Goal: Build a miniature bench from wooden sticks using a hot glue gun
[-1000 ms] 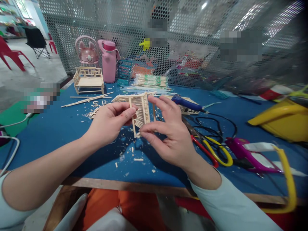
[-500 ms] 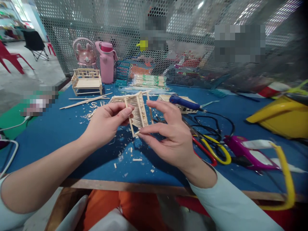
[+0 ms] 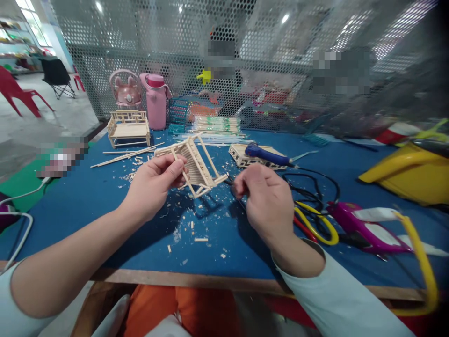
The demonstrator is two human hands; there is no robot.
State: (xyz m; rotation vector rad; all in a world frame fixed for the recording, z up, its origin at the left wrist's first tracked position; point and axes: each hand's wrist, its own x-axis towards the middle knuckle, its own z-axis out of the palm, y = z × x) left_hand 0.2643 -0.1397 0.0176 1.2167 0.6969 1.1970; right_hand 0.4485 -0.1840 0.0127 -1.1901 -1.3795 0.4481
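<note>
A small frame of thin wooden sticks (image 3: 198, 164) is pinched by its left side between the thumb and fingers of my left hand (image 3: 154, 182). It hangs tilted above the blue table, with one leg stick pointing right. My right hand (image 3: 268, 201) is just right of the frame, apart from it, its fingers curled together; a thin dark tip shows by the fingertips, too small to make out. Behind it, a blue-handled glue gun or iron (image 3: 266, 154) rests on a second stick piece (image 3: 238, 153).
A finished-looking stick bench (image 3: 129, 133) and pink bottle (image 3: 156, 103) stand at the back left. Loose sticks (image 3: 128, 157) and scraps lie on the blue table (image 3: 140, 243). Yellow-handled tool (image 3: 319, 229), black cables, a purple device (image 3: 368, 229) and a yellow dustpan (image 3: 410, 173) are right.
My right hand has left the frame, moving right, and its fingers have curled together. My left hand still holds the frame, which has turned and tilted.
</note>
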